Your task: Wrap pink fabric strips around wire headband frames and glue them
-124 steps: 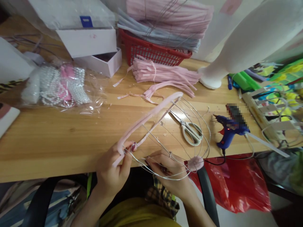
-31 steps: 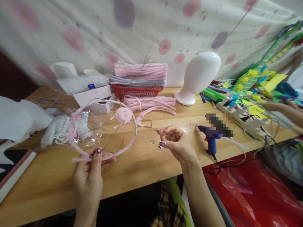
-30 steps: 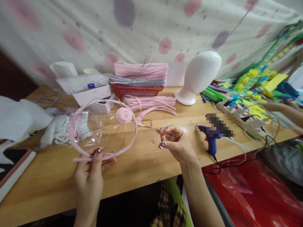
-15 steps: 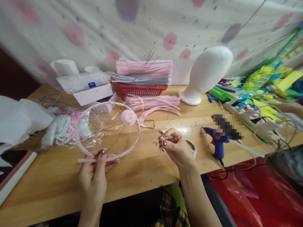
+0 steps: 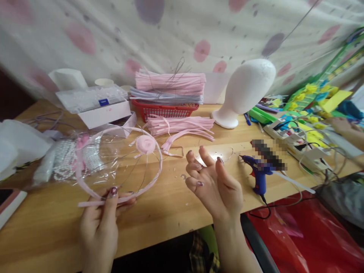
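My left hand (image 5: 104,220) grips the lower edge of a pink hoop (image 5: 159,159), thumb on top, above the table's left half. Thin wires cross inside the hoop, and a pink rolled rosette (image 5: 146,144) sits at its upper right. One end of the pink strip sticks out left of my thumb. My right hand (image 5: 214,182) is palm up, fingers apart and curled a little, with nothing in it. To its right the blue glue gun (image 5: 259,176) stands on the table.
Behind are a red basket (image 5: 165,110) with pink and lilac strips, a pink bundle (image 5: 179,126), and a white foam head (image 5: 246,87). Bagged pearls (image 5: 68,159) lie left. Power strips (image 5: 301,146) with cables and another person's hand (image 5: 342,127) are at right.
My right hand has opened from a pinch and turned palm up. My left hand and the hoop have shifted slightly left and down in view. The whole view has moved a little.
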Available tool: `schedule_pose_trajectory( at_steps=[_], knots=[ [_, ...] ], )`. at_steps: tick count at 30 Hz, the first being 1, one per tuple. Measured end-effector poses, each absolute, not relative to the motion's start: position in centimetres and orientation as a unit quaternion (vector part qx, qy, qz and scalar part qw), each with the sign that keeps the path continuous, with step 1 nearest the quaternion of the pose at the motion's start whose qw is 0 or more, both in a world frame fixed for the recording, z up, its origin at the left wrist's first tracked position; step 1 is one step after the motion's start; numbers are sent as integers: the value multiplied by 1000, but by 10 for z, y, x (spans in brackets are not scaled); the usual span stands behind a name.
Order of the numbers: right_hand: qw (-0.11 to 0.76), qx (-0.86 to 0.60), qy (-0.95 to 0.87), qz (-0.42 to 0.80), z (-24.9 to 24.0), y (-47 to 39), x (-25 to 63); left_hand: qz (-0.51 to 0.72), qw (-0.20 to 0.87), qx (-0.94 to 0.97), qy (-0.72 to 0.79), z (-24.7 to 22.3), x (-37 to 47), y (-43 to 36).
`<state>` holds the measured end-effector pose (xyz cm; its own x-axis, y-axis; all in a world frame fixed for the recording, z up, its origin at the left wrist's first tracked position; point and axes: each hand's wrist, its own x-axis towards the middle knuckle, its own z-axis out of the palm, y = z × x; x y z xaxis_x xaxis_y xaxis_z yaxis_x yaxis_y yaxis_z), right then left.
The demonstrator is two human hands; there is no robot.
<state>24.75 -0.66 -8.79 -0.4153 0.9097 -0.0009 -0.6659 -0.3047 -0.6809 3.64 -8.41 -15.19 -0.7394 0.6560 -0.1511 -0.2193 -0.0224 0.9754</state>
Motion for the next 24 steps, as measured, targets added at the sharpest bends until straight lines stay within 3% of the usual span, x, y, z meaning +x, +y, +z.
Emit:
schedule_pose_trajectory(
  at_steps=[24],
  knots=[
    [485,-113,-201,843,-76,-18,230,696,297,186,627,-144,39,-88]
  ],
)
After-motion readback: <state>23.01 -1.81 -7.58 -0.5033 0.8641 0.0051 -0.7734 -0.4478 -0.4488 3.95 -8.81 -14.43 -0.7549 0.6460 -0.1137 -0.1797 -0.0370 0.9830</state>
